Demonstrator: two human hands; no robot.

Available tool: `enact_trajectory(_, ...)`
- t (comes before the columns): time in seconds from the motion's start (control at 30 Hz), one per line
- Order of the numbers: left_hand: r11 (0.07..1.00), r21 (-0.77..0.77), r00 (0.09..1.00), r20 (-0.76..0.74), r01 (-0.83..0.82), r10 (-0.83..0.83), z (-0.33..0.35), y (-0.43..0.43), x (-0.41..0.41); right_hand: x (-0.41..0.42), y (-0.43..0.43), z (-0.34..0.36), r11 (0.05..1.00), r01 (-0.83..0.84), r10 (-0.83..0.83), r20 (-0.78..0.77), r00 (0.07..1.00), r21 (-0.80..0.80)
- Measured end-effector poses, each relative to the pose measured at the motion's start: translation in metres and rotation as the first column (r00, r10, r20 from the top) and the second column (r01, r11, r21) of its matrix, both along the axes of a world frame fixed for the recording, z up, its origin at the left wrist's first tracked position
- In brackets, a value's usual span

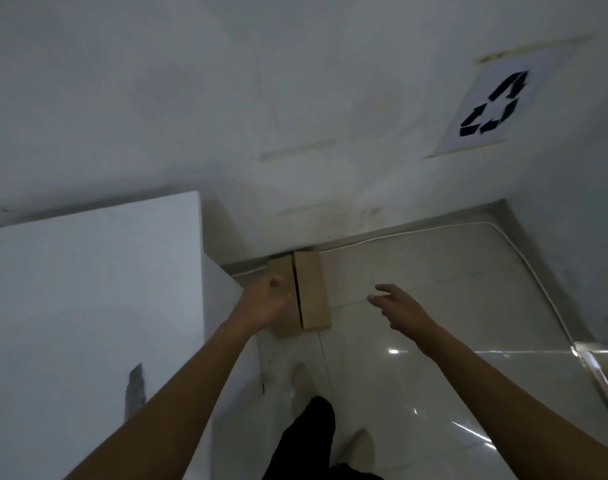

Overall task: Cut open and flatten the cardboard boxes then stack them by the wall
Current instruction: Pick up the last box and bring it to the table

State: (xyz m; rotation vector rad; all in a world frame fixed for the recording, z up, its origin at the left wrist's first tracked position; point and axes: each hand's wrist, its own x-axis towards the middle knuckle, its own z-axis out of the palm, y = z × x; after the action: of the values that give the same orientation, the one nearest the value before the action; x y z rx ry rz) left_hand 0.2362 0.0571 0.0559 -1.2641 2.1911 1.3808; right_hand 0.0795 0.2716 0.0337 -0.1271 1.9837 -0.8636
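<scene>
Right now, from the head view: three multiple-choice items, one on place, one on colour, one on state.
1. Where is the cardboard?
A) on a chair
B) on the floor at the wall
C) in the right hand

2. What colour is the symbol on the sign?
A) green
B) black
C) red

3. What is the right hand doing?
A) open, empty
B) gripping cardboard
C) making a fist

Key:
1 B: it lies flat on the tiles with its far end at the wall's foot.
2 B: black arrows on white paper.
3 A: fingers spread, nothing in them.
</scene>
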Motion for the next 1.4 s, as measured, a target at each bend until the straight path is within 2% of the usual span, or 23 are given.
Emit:
enact_trajectory(0.13,0.997,0.051,0.993,0.109,-0.053,0.047,-0.084,-0.048,-0.041,-0.039,-0.028,-0.083,0.989,-0.101,0.103,-0.018,0.994,0.109)
enact_trajectory(0.3,0.991,0.070,0.970,0.221,-0.118,0.100,-0.232,-0.089,-0.061,-0.074,-0.060,-0.215,0.963,-0.167,0.168,0.014,0.986,0.211)
enact_trajectory(0.57,0.937,0.121,0.863,0.441,-0.328,0.246,-0.488,-0.092,-0.028,-0.092,-0.101,-0.462,0.936,-0.280,0.251,0.157,0.955,0.212)
enact_trajectory(0.7,0.836,0.207,0.812,0.439,-0.508,0.385,-0.575,-0.085,-0.020,-0.088,-0.114,-0.562,0.954,-0.239,0.198,0.216,0.956,0.183)
enact_trajectory(0.8,0.730,0.296,0.767,0.436,-0.617,0.472,-0.616,-0.083,-0.022,-0.081,-0.121,-0.612,0.975,-0.141,0.079,0.327,0.942,0.171)
enact_trajectory(0.93,0.590,0.388,0.703,0.461,-0.709,0.542,-0.643,-0.085,-0.021,-0.068,-0.117,-0.634,0.986,0.031,-0.106,0.484,0.869,0.162)
enact_trajectory(1.0,0.543,0.440,0.699,0.462,-0.715,0.546,-0.634,-0.083,-0.022,-0.069,-0.109,-0.626,0.984,0.084,-0.154,0.506,0.849,0.158)
enact_trajectory(1.13,0.486,0.518,0.708,0.447,-0.703,0.548,-0.583,-0.071,-0.035,-0.090,-0.094,-0.582,0.978,0.150,-0.201,0.459,0.865,0.146)
enact_trajectory(1.3,0.402,0.602,0.653,0.278,-0.690,0.705,-0.512,-0.052,-0.075,-0.122,-0.077,-0.502,0.971,0.179,-0.237,0.516,0.823,0.160)
enact_trajectory(1.4,0.357,0.647,0.653,0.294,-0.674,0.698,-0.457,-0.041,-0.090,-0.133,-0.064,-0.444,0.955,0.239,-0.295,0.516,0.804,0.175)
